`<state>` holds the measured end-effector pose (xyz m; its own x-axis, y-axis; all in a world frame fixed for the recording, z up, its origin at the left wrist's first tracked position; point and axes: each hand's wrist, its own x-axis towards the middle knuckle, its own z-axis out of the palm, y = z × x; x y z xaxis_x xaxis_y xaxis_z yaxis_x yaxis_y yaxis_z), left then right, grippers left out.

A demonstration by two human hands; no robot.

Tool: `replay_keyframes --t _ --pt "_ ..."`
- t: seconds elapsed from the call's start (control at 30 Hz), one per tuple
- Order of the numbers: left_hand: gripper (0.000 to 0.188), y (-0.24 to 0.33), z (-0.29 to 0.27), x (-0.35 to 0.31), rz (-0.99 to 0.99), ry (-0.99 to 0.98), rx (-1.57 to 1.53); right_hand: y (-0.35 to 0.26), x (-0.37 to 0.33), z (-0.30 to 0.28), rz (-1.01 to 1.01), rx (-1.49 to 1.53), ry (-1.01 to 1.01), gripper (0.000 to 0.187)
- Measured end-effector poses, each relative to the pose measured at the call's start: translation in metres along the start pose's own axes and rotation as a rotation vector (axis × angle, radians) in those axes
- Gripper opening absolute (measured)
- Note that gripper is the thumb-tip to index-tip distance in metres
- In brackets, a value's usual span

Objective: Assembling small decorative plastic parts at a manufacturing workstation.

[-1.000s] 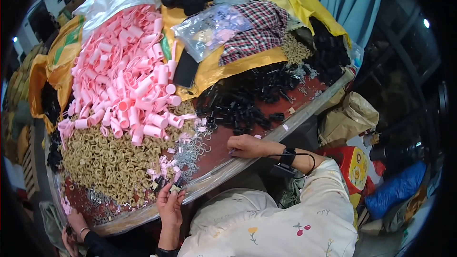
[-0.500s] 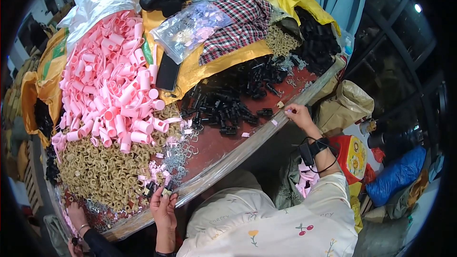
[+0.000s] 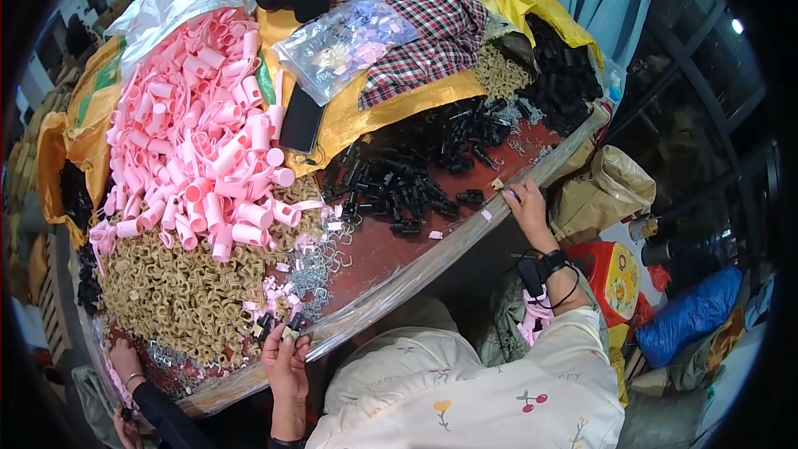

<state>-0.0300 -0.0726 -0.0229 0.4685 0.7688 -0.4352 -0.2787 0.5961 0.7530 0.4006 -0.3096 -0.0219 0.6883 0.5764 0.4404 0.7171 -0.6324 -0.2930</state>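
cluttered worktable (image 3: 391, 254), parts heaped by kind.
pink tubes (image 3: 195, 133) piled at left, tan clips (image 3: 174, 291) below them, black clips (image 3: 407, 179) at centre, small wire springs (image 3: 320, 262) between. clear bag of small parts (image 3: 349, 41) lies beside a plaid cloth (image 3: 432, 33) on yellow sacking (image 3: 366, 112). brown sack (image 3: 603, 191) and blue bag (image 3: 686, 320) sit off the table's right.
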Motion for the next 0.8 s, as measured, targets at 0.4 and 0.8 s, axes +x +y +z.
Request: replay_keyframes --t 0.4,0.8 --pt "0.028 -0.001 -0.001 0.000 0.011 -0.007 -0.001 -0.007 0.005 -0.003 0.016 -0.085 0.039 0.021" --pt "0.028 -0.001 -0.001 -0.001 0.024 -0.020 -0.021 0.001 0.032 0.014 0.016 -0.181 -0.083 0.012"
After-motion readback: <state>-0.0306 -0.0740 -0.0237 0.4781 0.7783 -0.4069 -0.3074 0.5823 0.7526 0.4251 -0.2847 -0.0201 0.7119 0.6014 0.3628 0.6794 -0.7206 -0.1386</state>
